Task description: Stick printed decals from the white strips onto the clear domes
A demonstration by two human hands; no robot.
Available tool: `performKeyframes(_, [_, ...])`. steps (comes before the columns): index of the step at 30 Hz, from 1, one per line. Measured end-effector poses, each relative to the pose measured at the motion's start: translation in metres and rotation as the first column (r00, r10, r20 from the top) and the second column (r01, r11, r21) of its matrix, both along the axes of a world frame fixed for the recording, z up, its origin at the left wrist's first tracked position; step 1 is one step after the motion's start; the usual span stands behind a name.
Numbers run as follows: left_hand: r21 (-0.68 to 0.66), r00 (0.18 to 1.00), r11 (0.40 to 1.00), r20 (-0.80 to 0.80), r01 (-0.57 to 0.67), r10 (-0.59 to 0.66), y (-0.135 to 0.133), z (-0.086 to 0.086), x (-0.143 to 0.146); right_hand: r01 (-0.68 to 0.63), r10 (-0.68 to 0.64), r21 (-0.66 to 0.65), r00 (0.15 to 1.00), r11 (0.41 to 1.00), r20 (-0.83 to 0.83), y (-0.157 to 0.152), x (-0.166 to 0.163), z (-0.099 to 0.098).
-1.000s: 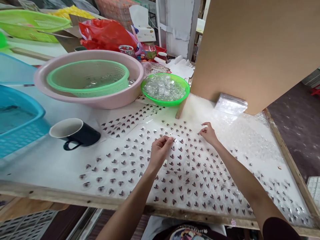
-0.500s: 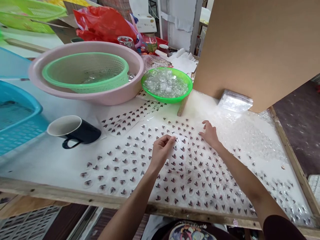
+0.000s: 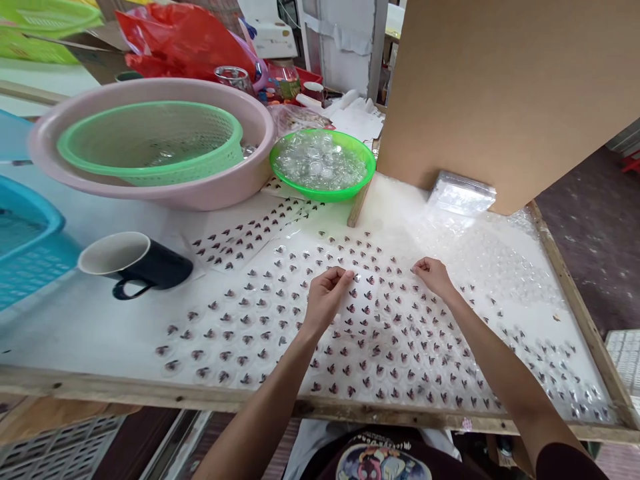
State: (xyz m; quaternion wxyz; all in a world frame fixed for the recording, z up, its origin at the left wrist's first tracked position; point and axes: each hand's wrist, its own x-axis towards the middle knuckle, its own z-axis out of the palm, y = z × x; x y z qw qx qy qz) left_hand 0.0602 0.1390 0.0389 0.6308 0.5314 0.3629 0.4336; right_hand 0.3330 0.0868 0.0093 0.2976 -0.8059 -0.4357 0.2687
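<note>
A white sheet (image 3: 125,320) in a wooden frame is covered with rows of small dark printed motifs, many capped with clear glass domes (image 3: 380,333). My left hand (image 3: 326,297) hovers over the middle of the sheet, fingers pinched on a small clear dome at its fingertips. My right hand (image 3: 433,275) rests further right on the sheet, fingers curled into a pinch; what it holds is too small to name. A green bowl (image 3: 364,175) heaped with clear domes sits just behind the sheet.
A pink basin (image 3: 250,173) holding a green colander (image 3: 200,157) stands at back left, a black mug (image 3: 150,267) lies on its side, and a blue basket (image 3: 30,253) is at far left. A brown board (image 3: 500,87) leans at back right over a packet (image 3: 463,192).
My right hand drew back toward me and to the right, its fingers curling from spread into a pinch. My left hand stayed pinched in about the same place.
</note>
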Motion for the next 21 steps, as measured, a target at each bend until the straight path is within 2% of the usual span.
performKeyframes(7, [-0.013,1.000,1.000,-0.011,-0.006,0.006,0.002,-0.006,0.002,-0.084,0.088,-0.039,0.989,0.996,0.120,0.006,-0.008,-0.003])
performKeyframes(10, [0.009,1.000,1.000,-0.020,0.004,-0.004,0.002,-0.006,0.003,-0.141,0.154,-0.071,0.954,0.987,0.255,0.005,-0.010,0.001])
performKeyframes(12, [0.028,1.000,1.000,-0.026,0.015,-0.014,0.001,-0.006,0.003,-0.138,0.157,-0.079,0.922,0.987,0.354,0.003,-0.014,0.006])
performKeyframes(14, [0.060,0.999,0.998,-0.032,0.016,-0.014,-0.001,-0.008,0.003,-0.118,0.118,-0.023,0.921,0.993,0.371,0.000,-0.023,0.015])
performKeyframes(15, [0.083,0.999,0.996,-0.040,0.014,-0.011,-0.001,-0.008,0.004,-0.120,0.103,0.034,0.939,0.992,0.328,-0.002,-0.030,0.020])
performKeyframes(17, [0.143,0.998,0.990,-0.064,0.000,0.009,-0.002,-0.010,0.004,-0.162,0.142,0.158,0.981,0.974,0.129,-0.007,-0.050,0.033])
performKeyframes(19, [0.205,0.995,0.979,-0.090,-0.018,0.037,-0.004,-0.012,0.005,-0.237,0.267,0.236,0.958,0.942,-0.102,-0.012,-0.071,0.046])
performKeyframes(21, [0.246,0.992,0.969,-0.113,-0.025,0.054,-0.005,-0.012,0.006,-0.279,0.342,0.268,0.913,0.922,-0.224,-0.014,-0.090,0.057])
